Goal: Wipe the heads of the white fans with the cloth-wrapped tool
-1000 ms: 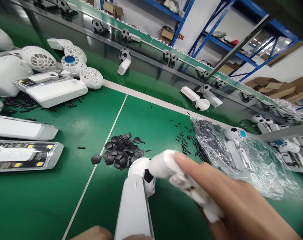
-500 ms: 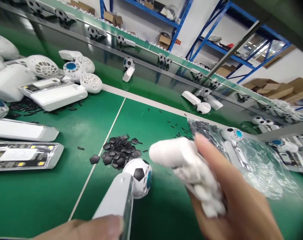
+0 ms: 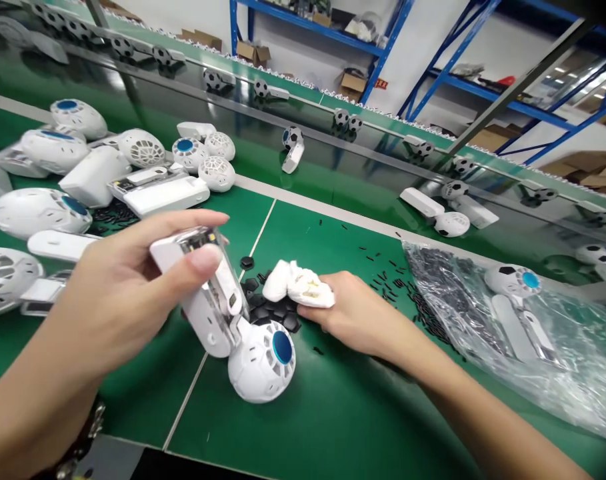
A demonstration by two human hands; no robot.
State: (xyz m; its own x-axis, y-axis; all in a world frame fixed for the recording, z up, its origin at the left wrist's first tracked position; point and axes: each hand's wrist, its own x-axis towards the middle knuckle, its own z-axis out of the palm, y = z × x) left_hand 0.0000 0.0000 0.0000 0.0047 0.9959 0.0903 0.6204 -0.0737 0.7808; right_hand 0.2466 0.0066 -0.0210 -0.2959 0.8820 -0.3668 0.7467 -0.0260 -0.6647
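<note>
My left hand [image 3: 147, 280] grips a white device with a clear-sided body and a round ball head [image 3: 261, 363] bearing a blue disc. The head hangs low, toward the front of the green mat, and its visible side is white. My right hand [image 3: 347, 307] is closed on a crumpled white cloth [image 3: 303, 283], over the pile of black pentagon pieces [image 3: 277, 313]. The cloth hides part of the pile and the right fingertips.
Many white devices [image 3: 95, 175] lie at the left. A clear plastic bag [image 3: 543, 333] with black pieces and a device on it is at the right, beside scattered small black strips [image 3: 390, 283]. Behind runs a dark belt [image 3: 333, 160] carrying football-patterned devices.
My left hand has lifted and turned the device, so its black-patched side no longer shows. My right hand has moved left and away with the white cloth, over the black pieces.
</note>
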